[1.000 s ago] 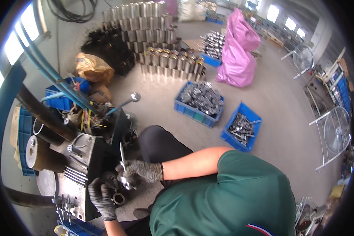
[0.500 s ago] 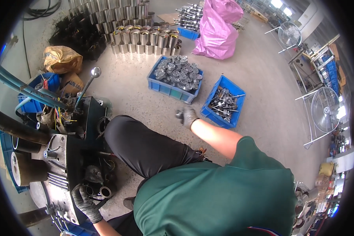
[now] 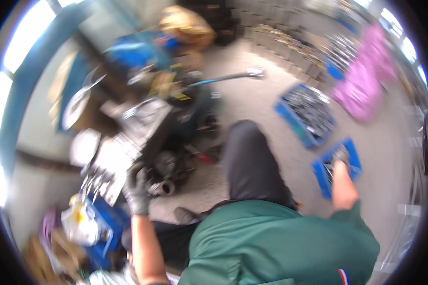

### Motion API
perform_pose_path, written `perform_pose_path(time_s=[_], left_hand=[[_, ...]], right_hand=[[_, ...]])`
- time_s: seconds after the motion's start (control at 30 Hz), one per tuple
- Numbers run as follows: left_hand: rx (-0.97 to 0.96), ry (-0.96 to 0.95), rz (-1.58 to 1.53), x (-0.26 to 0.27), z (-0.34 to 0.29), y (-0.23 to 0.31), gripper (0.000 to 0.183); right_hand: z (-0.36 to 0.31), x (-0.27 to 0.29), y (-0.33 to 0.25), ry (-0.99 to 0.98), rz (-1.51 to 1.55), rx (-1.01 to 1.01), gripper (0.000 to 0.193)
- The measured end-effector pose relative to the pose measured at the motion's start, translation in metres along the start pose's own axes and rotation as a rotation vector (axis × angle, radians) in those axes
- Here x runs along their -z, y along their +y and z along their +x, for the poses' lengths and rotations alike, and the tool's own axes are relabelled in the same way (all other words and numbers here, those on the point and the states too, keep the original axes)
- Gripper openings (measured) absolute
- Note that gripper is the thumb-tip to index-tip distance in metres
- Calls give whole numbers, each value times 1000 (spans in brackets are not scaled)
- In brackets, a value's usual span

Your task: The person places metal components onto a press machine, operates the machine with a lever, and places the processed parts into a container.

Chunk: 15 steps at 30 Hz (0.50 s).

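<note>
My right hand [image 3: 340, 156], in a grey glove, reaches down into a blue bin [image 3: 322, 183] of metal shafts and small parts [image 3: 329, 166] on the floor at the right. Its fingers are smeared and partly hidden among the parts, so a grip cannot be made out. At the left, my left hand [image 3: 138, 192], also gloved, rests at the edge of a metal machine bed [image 3: 110, 167]. Motion blurs its fingers. Close beside that hand lies a metal ring-shaped part [image 3: 166, 188], apparently not held.
Another blue bin [image 3: 297, 127] of round metal parts stands beyond the first. Metal cylinders [image 3: 290, 47] are stacked behind, near a pink sack [image 3: 366, 76]. A lever [image 3: 228, 76] juts from the machine. A blue crate [image 3: 104, 223] and bags sit at lower left.
My right hand has moved from above the floor into the nearer bin. The whole view has swung left and blurred. My left hand stays by the machine bed edge.
</note>
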State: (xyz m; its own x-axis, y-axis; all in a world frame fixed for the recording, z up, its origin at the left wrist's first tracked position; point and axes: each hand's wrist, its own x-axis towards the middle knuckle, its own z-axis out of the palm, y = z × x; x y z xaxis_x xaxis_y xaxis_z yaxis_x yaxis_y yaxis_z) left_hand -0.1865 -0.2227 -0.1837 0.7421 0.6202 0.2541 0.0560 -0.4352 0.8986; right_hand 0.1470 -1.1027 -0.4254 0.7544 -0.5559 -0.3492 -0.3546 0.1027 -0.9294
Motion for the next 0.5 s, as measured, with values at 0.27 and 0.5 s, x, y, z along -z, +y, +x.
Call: perform_pose_path(time_s=[0.27,0.5], left_hand=[[167,633,-507,71,37,-3,12],[407,1039,-1234,152,47,-56,30]], right_hand=[[-168,-353,-128,-965,-569,422,41],[-440,-512,-220,-1656,-1021,1380,39]])
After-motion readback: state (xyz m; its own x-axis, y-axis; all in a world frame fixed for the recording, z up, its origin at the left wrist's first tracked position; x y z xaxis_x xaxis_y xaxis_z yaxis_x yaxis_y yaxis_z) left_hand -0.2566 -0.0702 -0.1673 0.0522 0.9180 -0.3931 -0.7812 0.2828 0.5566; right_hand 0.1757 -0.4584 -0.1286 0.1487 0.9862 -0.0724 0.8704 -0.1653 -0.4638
